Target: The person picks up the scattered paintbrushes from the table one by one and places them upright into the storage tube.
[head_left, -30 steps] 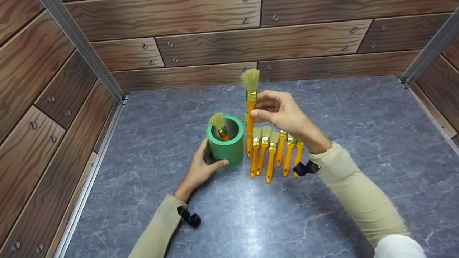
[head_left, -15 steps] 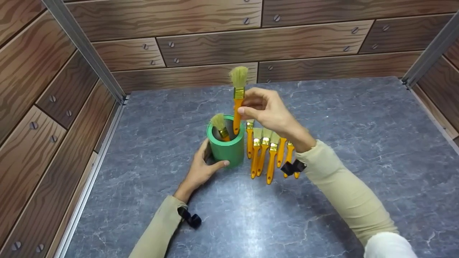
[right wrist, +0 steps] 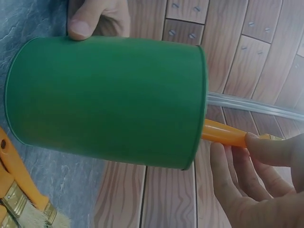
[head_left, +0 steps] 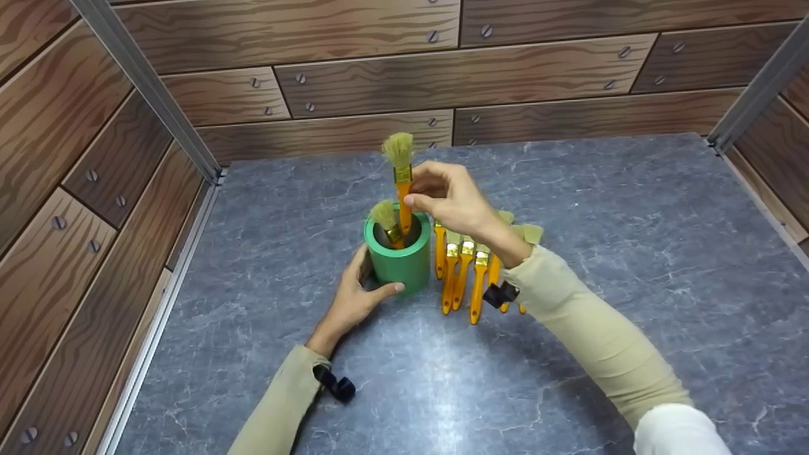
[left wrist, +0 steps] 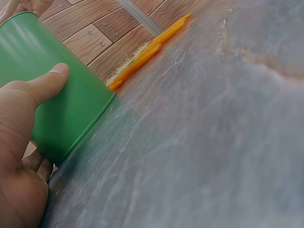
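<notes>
A green cylindrical can (head_left: pixel 399 268) stands upright on the table. My left hand (head_left: pixel 355 294) holds it low down, thumb on the near side and fingers round the far side; the left wrist view shows the thumb (left wrist: pixel 50 84) lying on the green wall. One paintbrush (head_left: pixel 384 218) leans inside, bristles up at the rim. Above the opening, my right hand (head_left: pixel 452 199) pinches a second paintbrush (head_left: pixel 402 170) by its orange handle, bristles up. In the right wrist view that handle (right wrist: pixel 223 133) reaches past the rim into the can; its lower end is hidden.
Several more paintbrushes (head_left: pixel 478 284) with orange handles lie just right of the can, partly hidden by the right forearm. The grey marbled table (head_left: pixel 265 234) is bordered by wood-patterned walls (head_left: pixel 379 82) at the back and sides.
My right hand has carried its paintbrush leftward from beside the can to over the opening, then lowered the handle end into it. The left hand and can have stayed in place.
</notes>
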